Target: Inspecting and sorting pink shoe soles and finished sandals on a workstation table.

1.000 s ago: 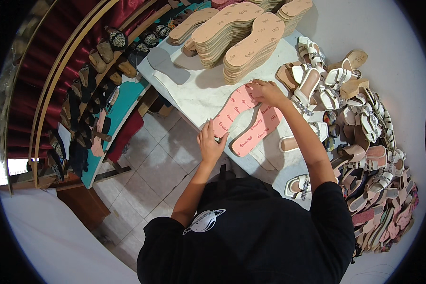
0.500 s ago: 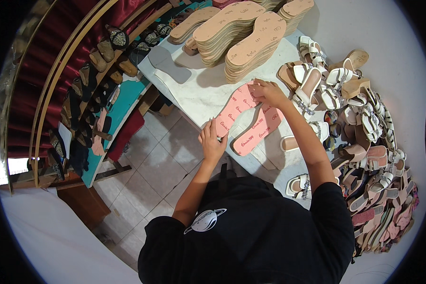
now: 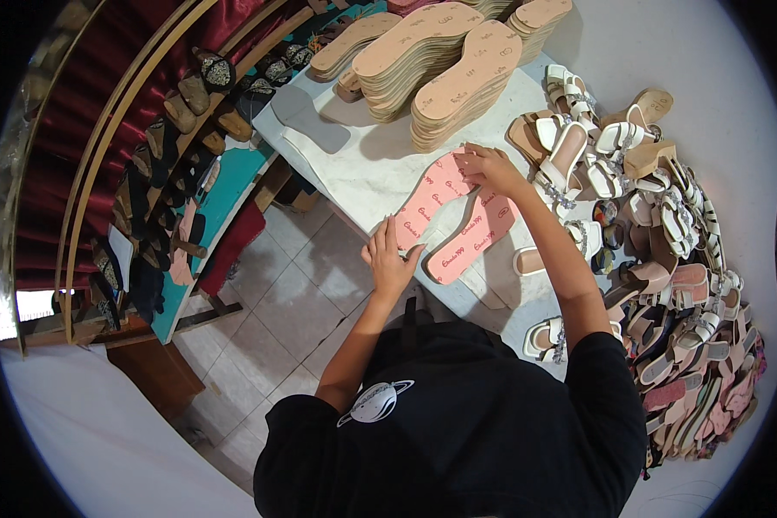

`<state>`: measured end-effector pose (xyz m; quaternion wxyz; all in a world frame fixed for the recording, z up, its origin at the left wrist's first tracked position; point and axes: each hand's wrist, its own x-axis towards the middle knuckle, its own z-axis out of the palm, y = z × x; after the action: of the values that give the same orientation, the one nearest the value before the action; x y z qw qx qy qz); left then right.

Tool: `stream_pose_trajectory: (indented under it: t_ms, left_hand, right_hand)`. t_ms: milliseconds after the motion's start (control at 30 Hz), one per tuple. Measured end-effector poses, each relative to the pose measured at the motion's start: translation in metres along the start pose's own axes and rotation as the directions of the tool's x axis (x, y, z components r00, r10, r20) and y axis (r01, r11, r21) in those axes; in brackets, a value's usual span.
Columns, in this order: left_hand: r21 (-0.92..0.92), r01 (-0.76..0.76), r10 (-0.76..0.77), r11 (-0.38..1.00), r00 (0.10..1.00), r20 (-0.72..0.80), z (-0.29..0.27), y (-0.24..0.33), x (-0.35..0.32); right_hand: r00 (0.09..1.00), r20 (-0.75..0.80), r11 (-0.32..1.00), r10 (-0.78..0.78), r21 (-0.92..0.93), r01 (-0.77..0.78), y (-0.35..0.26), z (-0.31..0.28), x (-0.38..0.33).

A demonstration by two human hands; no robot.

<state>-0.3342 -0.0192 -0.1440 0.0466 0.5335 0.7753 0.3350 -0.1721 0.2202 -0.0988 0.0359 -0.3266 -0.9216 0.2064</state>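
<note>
Black short-sleeved shirt (image 3: 483, 414), white ringed-planet print: nearest. Left hand (image 3: 390, 266): thumb and fingers spread apart, touching near end of pink, red-printed, sole-shaped sheet (image 3: 430, 200) positioned over white-topped table (image 3: 354, 164). Second matching pink sheet (image 3: 468, 249): just right of first. Right hand (image 3: 495, 170): fingers over far end of first sheet; whether clamped, cannot tell. White strappy sandals (image 3: 565, 155): right of right hand. Grey sole-shaped piece (image 3: 309, 121): table's left edge. Tall stacks of beige sole-shaped sheets (image 3: 468, 82): farther back.
</note>
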Motion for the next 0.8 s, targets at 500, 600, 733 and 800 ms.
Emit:
stream_pose_trajectory:
  t_ms: [500,600,733,800]
  left_hand:
    - [-0.011,0.022,-0.021,1.000,0.999,0.035,0.004,-0.004,-0.001]
    - [-0.010,0.028,-0.027,1.000,0.998,0.049,0.002,-0.004,0.000]
    - [0.021,-0.008,0.007,1.000,0.997,0.081,-0.010,0.007,0.004]
    - [0.045,-0.094,0.092,0.995,0.995,0.043,-0.016,0.016,0.008]
  right_hand:
    - [0.999,-0.035,1.000,0.002,0.011,-0.001,0.002,0.008,0.001]
    - [1.000,0.003,1.000,0.024,-0.004,-0.024,-0.004,0.005,-0.001]
    - [0.997,-0.069,0.998,0.030,-0.045,-0.033,-0.014,0.003,-0.014]
    - [0.990,-0.138,0.997,0.022,-0.070,-0.032,-0.020,0.003,-0.025]
